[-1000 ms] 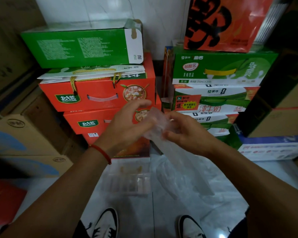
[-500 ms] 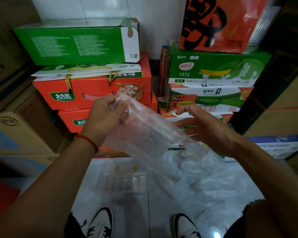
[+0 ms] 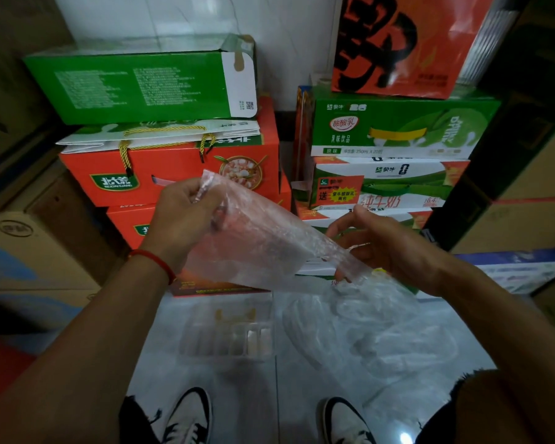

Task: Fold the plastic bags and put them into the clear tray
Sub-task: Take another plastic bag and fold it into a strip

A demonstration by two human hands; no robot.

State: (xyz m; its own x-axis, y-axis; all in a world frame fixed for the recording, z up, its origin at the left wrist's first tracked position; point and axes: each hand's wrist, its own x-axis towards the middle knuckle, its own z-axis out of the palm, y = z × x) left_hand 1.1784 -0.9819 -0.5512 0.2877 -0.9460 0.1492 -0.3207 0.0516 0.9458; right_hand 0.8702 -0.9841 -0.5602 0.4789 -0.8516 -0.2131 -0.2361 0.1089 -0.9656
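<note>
Plastic bag (image 3: 257, 245): clear, crinkled, held at frame centre, stretched on a diagonal from upper left to lower right, above the floor. Left hand (image 3: 186, 219) pinches the upper end, fingers closed on the film near the bag's edge. Right hand (image 3: 394, 251) takes the lower end; fingers curl around the narrowed tail, but the film hides the contact, so a firm grip is likely, not certain. Judgement: the two-ended hold keeps the bag taut and flat, which suits making a clean fold; no crease is visible yet.

Clear tray (image 3: 228, 331): on the pale tiled floor (image 3: 205, 379), lower centre, directly under the bag, just ahead of the shoes (image 3: 193, 415). Ridged compartments show; something pale lies in the right-hand ones, too blurred to identify.

Loose bags (image 3: 375, 331): a heap of clear film on the floor right of the tray, touching or nearly touching it. Probably the remaining stock.

Surroundings: stacked red and green cartons (image 3: 173, 161) fill the upper frame.
</note>
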